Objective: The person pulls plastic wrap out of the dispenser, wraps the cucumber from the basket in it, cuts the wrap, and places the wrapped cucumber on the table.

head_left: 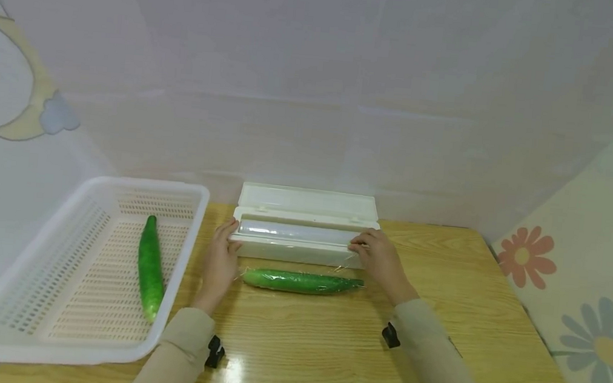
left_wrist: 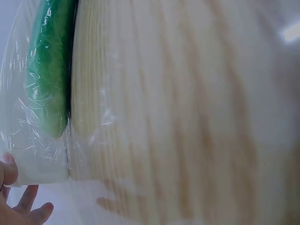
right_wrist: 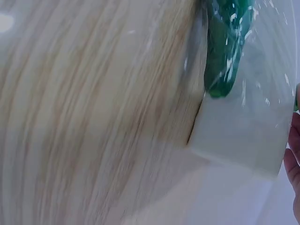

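Note:
A white cling film dispenser (head_left: pixel 301 253) stands at the back of the table with its lid raised, a film roll (head_left: pixel 297 233) inside. Clear cling film (left_wrist: pixel 101 117) stretches from it over a green cucumber (head_left: pixel 301 282) lying just in front. My left hand (head_left: pixel 221 257) grips the dispenser's left end, thumb on the front. At the right end, my right hand (head_left: pixel 379 260) pinches the front rim with curled fingers; a small green bit shows beside its fingertips in the right wrist view, its kind unclear.
A white plastic basket (head_left: pixel 200 219) on the left holds another cucumber (head_left: pixel 150 269). Behind the dispenser is a pale cloth wall (head_left: pixel 312 125). The wooden table (head_left: pixel 298 349) extends in front, with its right edge near a flower-printed wall.

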The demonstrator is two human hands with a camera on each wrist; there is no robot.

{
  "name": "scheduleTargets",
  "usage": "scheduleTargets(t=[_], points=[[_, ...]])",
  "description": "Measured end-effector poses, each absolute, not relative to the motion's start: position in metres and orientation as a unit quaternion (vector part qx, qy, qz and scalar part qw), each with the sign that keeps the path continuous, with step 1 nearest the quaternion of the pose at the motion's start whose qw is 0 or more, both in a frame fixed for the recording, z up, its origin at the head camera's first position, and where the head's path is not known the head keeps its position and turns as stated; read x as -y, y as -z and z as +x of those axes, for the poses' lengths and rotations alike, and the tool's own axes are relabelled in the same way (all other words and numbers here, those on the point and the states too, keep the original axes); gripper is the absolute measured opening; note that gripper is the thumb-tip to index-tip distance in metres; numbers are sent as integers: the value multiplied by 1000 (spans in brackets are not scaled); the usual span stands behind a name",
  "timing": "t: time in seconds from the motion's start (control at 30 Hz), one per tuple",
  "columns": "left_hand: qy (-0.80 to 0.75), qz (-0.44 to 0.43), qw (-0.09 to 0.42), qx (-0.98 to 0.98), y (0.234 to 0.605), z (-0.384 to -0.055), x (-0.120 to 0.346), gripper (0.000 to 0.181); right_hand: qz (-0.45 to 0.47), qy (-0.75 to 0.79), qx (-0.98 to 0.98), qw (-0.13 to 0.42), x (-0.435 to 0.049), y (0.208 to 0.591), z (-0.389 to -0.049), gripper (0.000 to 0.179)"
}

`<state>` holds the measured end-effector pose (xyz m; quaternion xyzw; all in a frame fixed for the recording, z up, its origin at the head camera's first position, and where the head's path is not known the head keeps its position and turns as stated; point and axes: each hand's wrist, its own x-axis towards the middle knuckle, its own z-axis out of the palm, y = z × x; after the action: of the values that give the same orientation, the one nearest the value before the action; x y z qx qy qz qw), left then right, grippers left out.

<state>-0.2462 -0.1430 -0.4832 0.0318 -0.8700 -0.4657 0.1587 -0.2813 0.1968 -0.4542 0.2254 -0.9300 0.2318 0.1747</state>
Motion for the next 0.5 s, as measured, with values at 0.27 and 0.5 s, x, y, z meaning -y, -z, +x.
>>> scheduleTargets(t=[0.27, 0.5], points=[[459, 34, 163, 873, 481, -245, 148, 50, 188, -248, 931, 191, -222, 458, -277, 11], [441, 32, 160, 882, 481, -244, 145, 49, 150, -270, 930, 202, -238, 468, -278, 12]])
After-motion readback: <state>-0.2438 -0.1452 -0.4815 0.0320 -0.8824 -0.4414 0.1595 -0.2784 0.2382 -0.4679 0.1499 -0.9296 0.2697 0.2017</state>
